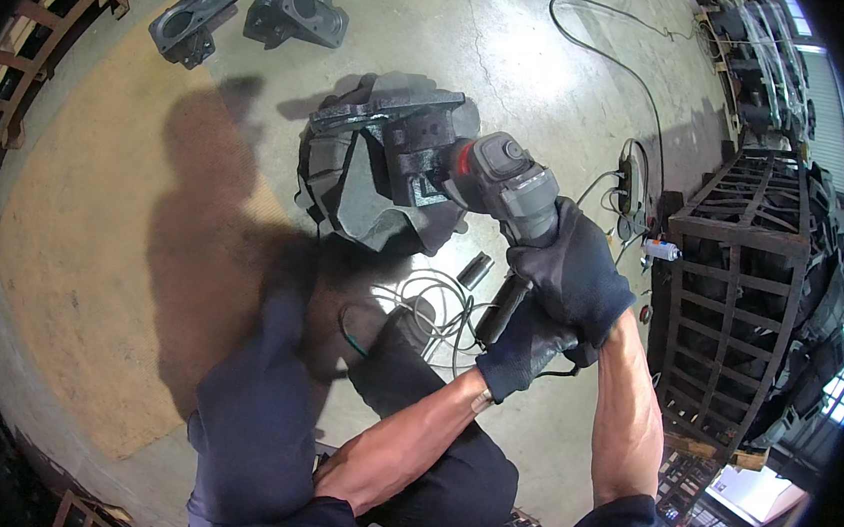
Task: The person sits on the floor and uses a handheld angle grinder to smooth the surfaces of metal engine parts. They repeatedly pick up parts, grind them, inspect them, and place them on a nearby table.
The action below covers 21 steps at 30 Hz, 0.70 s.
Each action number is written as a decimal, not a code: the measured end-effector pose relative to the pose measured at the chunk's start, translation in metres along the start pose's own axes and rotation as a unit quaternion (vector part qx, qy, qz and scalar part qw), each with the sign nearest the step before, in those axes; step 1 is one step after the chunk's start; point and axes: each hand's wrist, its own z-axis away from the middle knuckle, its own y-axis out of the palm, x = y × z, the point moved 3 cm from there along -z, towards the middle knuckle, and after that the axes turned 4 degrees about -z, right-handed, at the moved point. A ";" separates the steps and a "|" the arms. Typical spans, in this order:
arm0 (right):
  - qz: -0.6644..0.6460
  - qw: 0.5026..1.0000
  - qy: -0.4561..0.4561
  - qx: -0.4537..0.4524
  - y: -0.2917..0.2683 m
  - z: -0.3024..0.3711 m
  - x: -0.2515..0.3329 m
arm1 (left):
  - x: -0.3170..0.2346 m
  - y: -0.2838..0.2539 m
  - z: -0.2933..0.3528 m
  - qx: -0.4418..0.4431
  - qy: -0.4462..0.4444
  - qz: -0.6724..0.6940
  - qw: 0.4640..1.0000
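Note:
Both my hands wear dark work gloves and are closed on an angle grinder (513, 176). My right hand (577, 267) wraps round its body just behind the grey head. Lower down, my left hand (527, 348) grips beside a black cylindrical handle part (504, 309); its fingertips are partly hidden. The grinder's head is up against a large dark metal casting (417, 148), at its right side. Whether the disc touches the metal is hidden. Bright bare patches show on the casting's edges. A scooped grey-black part (373, 194) of it faces me.
Two smaller dark castings (194, 21) lie at the far left. A tan mat (73, 233) covers the left floor. Coiled cable (439, 300) lies by my knees, and a black cord (649, 83) runs to a power strip (632, 182). A rusty metal cage (731, 291) stands right.

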 end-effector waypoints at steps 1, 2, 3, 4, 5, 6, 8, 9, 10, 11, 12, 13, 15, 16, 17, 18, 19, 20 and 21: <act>-0.006 1.000 0.004 0.003 0.000 0.000 0.002 | -0.002 -0.003 0.001 -0.003 -0.006 0.004 1.000; -0.007 1.000 -0.002 -0.001 0.001 -0.001 0.000 | -0.004 -0.004 0.001 -0.005 -0.013 0.008 1.000; -0.008 1.000 -0.010 -0.003 0.003 -0.004 -0.002 | -0.004 -0.006 0.001 0.002 -0.012 -0.023 1.000; -0.008 1.000 -0.016 -0.007 0.004 -0.005 -0.003 | -0.004 -0.007 0.001 0.010 -0.012 -0.054 0.998; -0.005 1.000 -0.009 -0.009 0.004 -0.005 -0.003 | -0.003 -0.008 0.001 0.018 -0.012 -0.084 0.996; 0.000 1.000 -0.001 -0.011 0.004 -0.004 -0.002 | -0.002 -0.009 0.000 0.016 -0.003 -0.079 0.997; 0.009 1.000 0.001 -0.007 0.005 -0.005 -0.002 | 0.003 -0.008 -0.003 0.015 0.013 -0.069 0.997; 0.013 1.000 -0.005 0.000 0.004 -0.006 -0.005 | 0.004 -0.007 -0.004 -0.001 0.019 -0.062 0.998; 0.017 1.000 -0.010 0.007 0.003 -0.006 -0.006 | 0.005 -0.005 -0.003 -0.016 0.025 -0.055 0.998; 0.019 1.000 -0.006 0.008 0.003 -0.006 -0.006 | 0.006 -0.004 -0.003 -0.031 0.031 -0.048 0.998; 0.020 1.000 -0.001 0.008 0.002 -0.005 -0.003 | 0.002 -0.002 -0.002 -0.030 0.038 -0.095 0.994; 0.021 1.000 0.004 0.008 0.001 -0.004 -0.001 | -0.002 0.000 -0.001 -0.029 0.046 -0.142 0.988; 0.010 1.000 -0.002 0.014 0.000 -0.005 0.002 | -0.005 0.001 -0.003 -0.019 0.046 -0.182 0.982; 0.004 1.000 -0.006 0.018 0.000 -0.005 0.004 | -0.005 -0.001 -0.006 -0.011 0.039 -0.176 0.984; 0.008 1.000 -0.008 0.016 0.001 -0.004 0.005 | -0.005 -0.001 -0.007 -0.002 0.032 -0.170 0.985; 0.012 1.000 -0.011 0.013 0.001 -0.004 0.006 | -0.003 -0.001 -0.005 -0.002 0.027 -0.115 0.993; 0.017 1.000 -0.014 0.010 0.001 -0.003 0.007 | -0.001 0.000 -0.002 -0.001 0.023 -0.059 0.998; 0.017 1.000 -0.011 0.013 0.002 -0.003 0.007 | 0.001 0.001 0.000 0.000 0.018 -0.003 1.000; 0.016 1.000 -0.006 0.017 0.003 -0.004 0.005 | 0.003 0.000 0.000 0.002 0.000 0.042 0.999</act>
